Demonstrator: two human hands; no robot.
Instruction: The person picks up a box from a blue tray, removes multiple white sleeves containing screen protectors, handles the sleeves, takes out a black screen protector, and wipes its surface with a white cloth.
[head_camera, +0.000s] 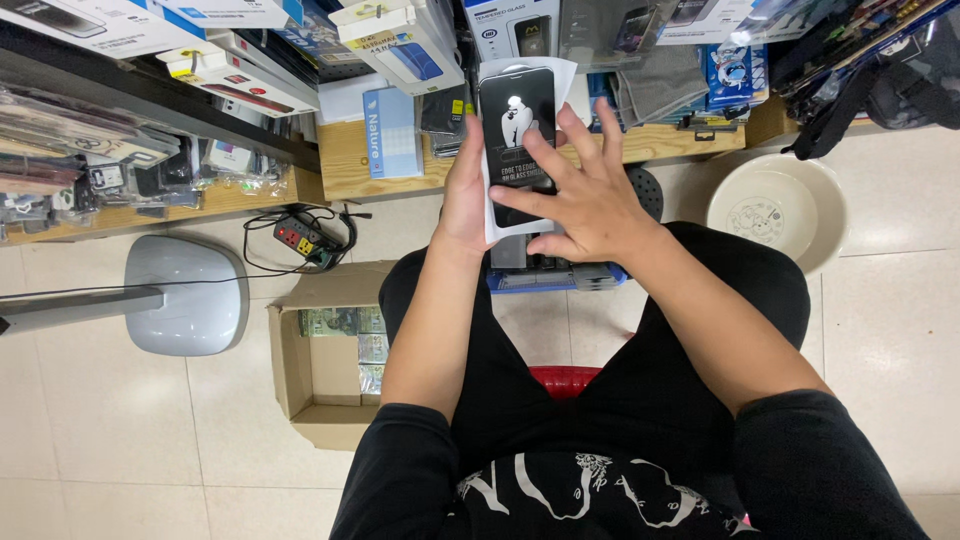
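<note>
Bright, even overhead light fills the scene. Glare spots sit on the glossy black packet (517, 130) and pale floor tiles (120, 430). Shadows are soft. Focus is sharp centrally, with slight wide-angle stretching at the edges.

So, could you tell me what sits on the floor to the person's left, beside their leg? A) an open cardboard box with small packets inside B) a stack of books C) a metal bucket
A: the open cardboard box on the tiles holds small packets.
</note>
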